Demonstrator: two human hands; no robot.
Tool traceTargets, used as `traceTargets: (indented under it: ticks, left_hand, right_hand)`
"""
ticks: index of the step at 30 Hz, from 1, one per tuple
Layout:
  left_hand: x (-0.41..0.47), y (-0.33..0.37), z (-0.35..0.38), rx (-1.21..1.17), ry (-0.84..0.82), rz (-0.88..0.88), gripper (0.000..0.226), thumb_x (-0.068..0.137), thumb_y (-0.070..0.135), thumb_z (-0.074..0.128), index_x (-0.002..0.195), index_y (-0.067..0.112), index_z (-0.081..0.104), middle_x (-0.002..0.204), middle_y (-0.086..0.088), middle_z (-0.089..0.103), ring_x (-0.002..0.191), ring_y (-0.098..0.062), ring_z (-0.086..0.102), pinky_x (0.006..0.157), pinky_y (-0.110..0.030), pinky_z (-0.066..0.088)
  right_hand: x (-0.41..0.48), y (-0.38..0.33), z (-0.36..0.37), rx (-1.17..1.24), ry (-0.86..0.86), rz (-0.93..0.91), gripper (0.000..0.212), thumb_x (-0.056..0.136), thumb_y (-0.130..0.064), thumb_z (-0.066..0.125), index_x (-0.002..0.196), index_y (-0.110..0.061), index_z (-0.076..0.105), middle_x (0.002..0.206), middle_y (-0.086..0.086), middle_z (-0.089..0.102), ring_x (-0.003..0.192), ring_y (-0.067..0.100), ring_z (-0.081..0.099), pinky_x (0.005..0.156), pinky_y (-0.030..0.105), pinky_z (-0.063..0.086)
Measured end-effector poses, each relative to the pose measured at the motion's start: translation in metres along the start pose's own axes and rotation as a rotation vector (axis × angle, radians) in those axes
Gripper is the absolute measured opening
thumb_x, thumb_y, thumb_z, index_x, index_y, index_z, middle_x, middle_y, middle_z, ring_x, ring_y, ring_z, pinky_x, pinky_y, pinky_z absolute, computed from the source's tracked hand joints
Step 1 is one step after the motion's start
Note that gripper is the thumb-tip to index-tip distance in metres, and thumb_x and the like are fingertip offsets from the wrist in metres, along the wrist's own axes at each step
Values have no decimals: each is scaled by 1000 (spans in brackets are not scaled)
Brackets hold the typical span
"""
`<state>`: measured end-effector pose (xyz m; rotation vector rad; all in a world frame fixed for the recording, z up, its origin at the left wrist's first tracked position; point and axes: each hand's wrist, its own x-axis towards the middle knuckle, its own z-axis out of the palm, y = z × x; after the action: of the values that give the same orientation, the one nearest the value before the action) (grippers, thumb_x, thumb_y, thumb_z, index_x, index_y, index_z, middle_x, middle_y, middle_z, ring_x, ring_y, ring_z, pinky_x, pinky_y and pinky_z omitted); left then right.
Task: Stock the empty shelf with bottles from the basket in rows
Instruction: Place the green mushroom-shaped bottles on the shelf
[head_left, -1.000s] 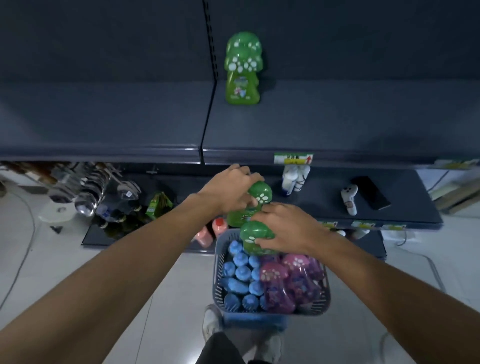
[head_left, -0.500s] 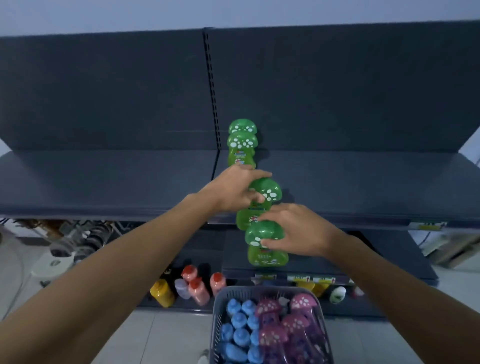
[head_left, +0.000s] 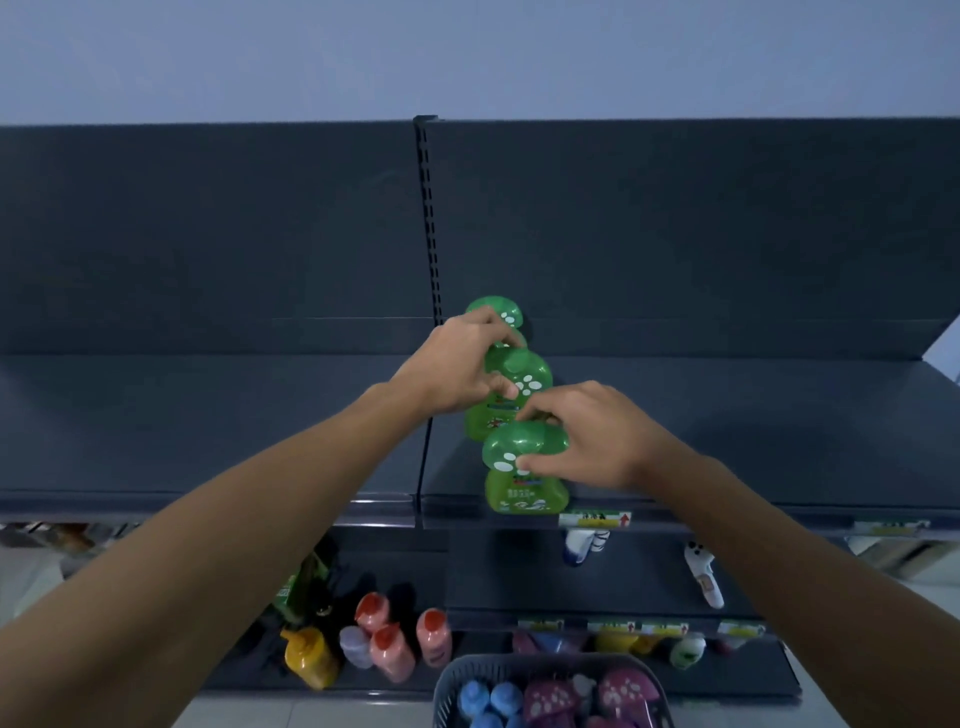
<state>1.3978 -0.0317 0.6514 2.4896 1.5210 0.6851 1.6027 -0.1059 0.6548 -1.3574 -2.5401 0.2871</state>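
Grey plastic lattice basket (head_left: 448, 691) at the bottom edge, partly cropped. In it: blue round-capped bottles (head_left: 488, 696) on the left side, magenta mushroom-capped bottles with pale spots (head_left: 626, 686) on the right side, packed close together.

Dark grey metal shelf (head_left: 753, 441), the one being stocked, carries three green translucent bottles with mushroom-shaped caps and white spots, lined front to back just right of the slotted upright. Rear green bottle (head_left: 506, 312) stands by the back panel, mostly hidden behind the left hand (head_left: 457, 374). Left fingers are curled round the cap of the middle green bottle (head_left: 530, 374), which is tilted a little; can't tell if its base touches the shelf. Right hand (head_left: 587, 436) pinches the cap of the front green bottle (head_left: 522, 493), thumb on the near side and fingers over the top. This bottle is upright at the shelf's front lip (printed label faces the camera, text too small to read), just left of a yellow-green price tag (head_left: 595, 518).

Lower shelves hold salmon-pink bottles with red caps (head_left: 387, 642), a yellow bottle (head_left: 306, 657), a white-and-blue bottle (head_left: 582, 545) and a white handheld device (head_left: 701, 571).
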Motion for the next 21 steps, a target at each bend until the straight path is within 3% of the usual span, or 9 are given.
traceTargets:
  ticks: [6,10,13,21]
  left_hand:
    - [10,-30,12,-27,9,-31,64,67,39,92,126,26,71,117,7,62,111,-17,59,100,-32,47]
    - [12,-42,22,-59,37,-56,65,65,38,93,125,24,72,117,4,64,111,-17,59,99,-28,46]
    - [12,-49,28,-111,50,-73,65,64,37,94,124,22,74,114,4,65,108,-15,60,96,-23,46]
    - [14,-54,39,-132,43,-60,60,70,34,92,125,20,73,112,5,64,105,-14,61,95,-27,49]
  right_hand:
    - [33,3,6,10,21,25,45,77,-56,71,115,-32,67,97,-11,69,91,14,63,76,33,49]
    - [46,6,15,33,0,56,50,76,-57,71,119,-33,66,99,-9,70,94,16,65,81,36,52]
    - [54,8,23,71,-8,79,48,74,-56,72,115,-32,66,96,-7,71,92,16,66,82,38,54]
    - [68,16,36,78,-1,111,44,77,-55,73,112,-29,64,95,1,72,94,21,66,84,41,53]
